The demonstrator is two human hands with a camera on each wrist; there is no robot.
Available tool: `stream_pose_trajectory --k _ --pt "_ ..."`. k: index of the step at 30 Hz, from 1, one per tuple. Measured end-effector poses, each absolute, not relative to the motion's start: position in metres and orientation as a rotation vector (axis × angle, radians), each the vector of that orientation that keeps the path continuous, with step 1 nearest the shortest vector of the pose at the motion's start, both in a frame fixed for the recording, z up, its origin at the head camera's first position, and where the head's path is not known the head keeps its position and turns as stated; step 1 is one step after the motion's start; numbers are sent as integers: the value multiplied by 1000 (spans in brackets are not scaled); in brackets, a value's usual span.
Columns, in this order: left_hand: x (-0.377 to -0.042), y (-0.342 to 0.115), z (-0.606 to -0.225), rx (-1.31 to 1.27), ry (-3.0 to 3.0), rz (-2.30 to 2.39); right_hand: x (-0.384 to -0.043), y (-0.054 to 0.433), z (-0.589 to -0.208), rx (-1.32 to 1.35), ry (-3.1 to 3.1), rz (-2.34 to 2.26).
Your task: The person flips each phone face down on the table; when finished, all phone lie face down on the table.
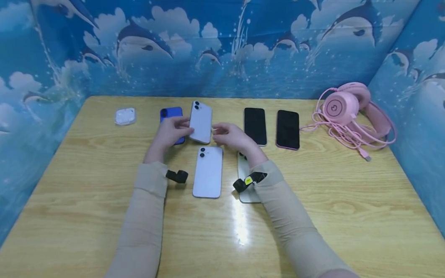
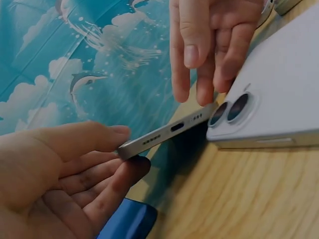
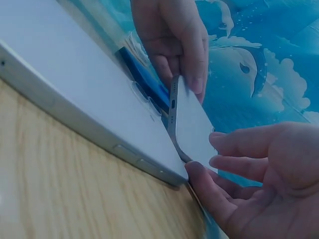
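In the upper centre of the head view, the pale phone sits between the two hands, camera side up, its lower edge raised off the counter. The left hand pinches its lower left corner, thumb on top and fingers beneath, as the left wrist view shows. The right hand is at the phone's lower right side, its fingers parted and loosely bent, gripping nothing; whether the tips touch the edge I cannot tell. Partly behind the left hand lies the blue phone. Just below the pale phone, at frame centre, lies the white phone, with a third light phone partly hidden under the right wrist. Right of centre are the left black phone and right black phone, then pink headphones; a clear case lies at upper left.
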State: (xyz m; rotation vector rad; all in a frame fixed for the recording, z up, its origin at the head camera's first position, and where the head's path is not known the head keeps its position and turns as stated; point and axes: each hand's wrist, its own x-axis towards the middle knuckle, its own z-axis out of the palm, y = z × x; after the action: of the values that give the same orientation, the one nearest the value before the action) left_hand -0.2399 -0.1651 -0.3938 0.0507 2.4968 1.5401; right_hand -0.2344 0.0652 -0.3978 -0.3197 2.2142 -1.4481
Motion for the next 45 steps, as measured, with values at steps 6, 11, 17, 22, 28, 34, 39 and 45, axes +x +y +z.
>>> stream_pose_trajectory --k 6,11,17,22,28,34,39,45 --pt "-242 -156 -399 58 2529 1438 -235 70 -395 -263 2236 -1417" --pt "-241 -146 -404 86 2542 1380 -237 76 -394 -192 2315 -1369" --pt "-240 -139 -406 97 2561 1331 -241 77 -397 -265 2433 -1237" --pt "-240 -136 -405 98 2565 1315 -241 75 -396 -339 2523 -1098" --pt "-239 -133 -404 84 2564 1276 -241 76 -396 -323 2511 -1114" --pt "-239 -129 -402 52 2573 1251 -241 76 -395 -315 2516 -1098" --pt "-239 -127 -400 34 2590 1238 -239 74 -393 -317 2525 -1101" --pt "-236 -121 -400 66 2628 1125 -234 77 -393 -341 2520 -1110"
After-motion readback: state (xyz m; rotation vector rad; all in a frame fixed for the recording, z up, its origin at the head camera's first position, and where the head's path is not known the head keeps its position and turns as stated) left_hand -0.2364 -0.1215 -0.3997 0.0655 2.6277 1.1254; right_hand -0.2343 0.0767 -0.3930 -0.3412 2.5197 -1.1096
